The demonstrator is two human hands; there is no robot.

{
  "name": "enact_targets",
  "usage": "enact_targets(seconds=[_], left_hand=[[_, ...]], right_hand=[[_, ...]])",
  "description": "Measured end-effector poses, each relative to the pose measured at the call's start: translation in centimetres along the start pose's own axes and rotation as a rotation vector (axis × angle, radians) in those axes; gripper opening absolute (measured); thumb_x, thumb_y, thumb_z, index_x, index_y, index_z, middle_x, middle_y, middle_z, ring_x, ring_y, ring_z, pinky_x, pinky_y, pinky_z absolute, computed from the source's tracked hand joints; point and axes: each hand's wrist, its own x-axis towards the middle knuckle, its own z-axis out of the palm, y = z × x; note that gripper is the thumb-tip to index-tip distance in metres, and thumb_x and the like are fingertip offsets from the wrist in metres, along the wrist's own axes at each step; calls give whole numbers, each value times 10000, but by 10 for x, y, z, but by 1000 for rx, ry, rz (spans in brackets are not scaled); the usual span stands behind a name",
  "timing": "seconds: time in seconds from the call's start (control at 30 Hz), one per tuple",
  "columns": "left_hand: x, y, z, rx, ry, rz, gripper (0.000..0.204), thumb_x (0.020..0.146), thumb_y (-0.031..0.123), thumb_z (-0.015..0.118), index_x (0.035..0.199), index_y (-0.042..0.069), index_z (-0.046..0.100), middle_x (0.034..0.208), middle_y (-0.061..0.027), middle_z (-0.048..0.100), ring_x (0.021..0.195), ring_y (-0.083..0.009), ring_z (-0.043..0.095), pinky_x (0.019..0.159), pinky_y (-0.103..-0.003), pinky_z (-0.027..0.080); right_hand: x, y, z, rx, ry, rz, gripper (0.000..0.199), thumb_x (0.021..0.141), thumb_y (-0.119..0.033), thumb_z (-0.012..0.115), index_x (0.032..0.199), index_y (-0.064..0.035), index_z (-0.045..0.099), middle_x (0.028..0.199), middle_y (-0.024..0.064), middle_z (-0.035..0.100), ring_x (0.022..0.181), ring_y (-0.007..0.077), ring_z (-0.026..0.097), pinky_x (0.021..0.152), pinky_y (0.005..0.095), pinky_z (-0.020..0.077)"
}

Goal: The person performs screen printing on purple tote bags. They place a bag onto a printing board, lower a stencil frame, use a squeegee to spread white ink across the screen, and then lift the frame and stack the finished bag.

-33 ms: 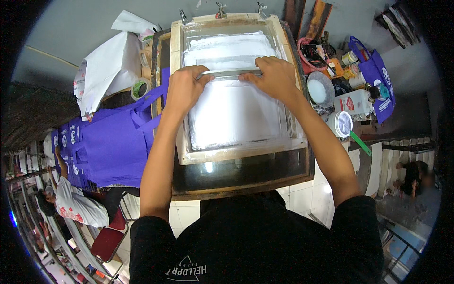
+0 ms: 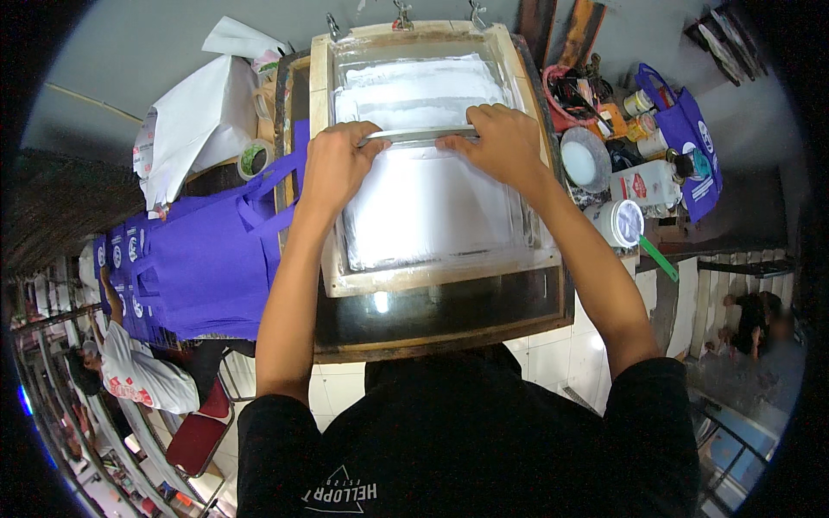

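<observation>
A wooden-framed printing screen [image 2: 432,278] lies flat on a dark glass-topped table [image 2: 449,324], its mesh [image 2: 432,211] smeared with white ink. Both my hands grip a long metal-edged squeegee [image 2: 419,135] that lies across the upper half of the mesh. My left hand [image 2: 335,164] closes over its left end and my right hand [image 2: 501,142] over its right end. A purple bag [image 2: 298,160] sticks out from under the screen's left side.
A pile of purple bags [image 2: 207,268] lies to the left, with white sheets [image 2: 186,121] and a tape roll [image 2: 255,160] behind it. Tubs, jars [image 2: 623,223] and a purple bag [image 2: 691,129] crowd the right. Another person [image 2: 138,371] sits lower left by a red chair [image 2: 203,432].
</observation>
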Motion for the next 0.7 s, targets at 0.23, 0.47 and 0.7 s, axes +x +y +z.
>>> enact_targets(seconds=[0.23,0.47,0.7], left_hand=[[-67,24,-4,34,-10,24,219,868,179,778,993,-1,770,943,-198,743,867,-364,703,767,-418,538],[-131,43,-7,31,-25,73,133,812,82,782,930,30,750,898,-158,733,844,-360,676,807,-426,519],[-167,32,-6,-36,47,86,810,705,221,901,1415,43,553,1421,-188,594,1325,-378,544,1129,-487,388]], right_hand=[[-62,-28,-17,2,106,-71,588,799,-648,727,714,-84,581,677,87,607,650,288,634,580,411,488],[-122,-59,-37,18,-1,-20,519,788,-581,764,773,-80,625,709,68,606,688,264,635,609,386,496],[-135,-63,-42,51,87,-69,362,720,-383,834,816,-98,633,798,33,625,746,245,633,657,378,503]])
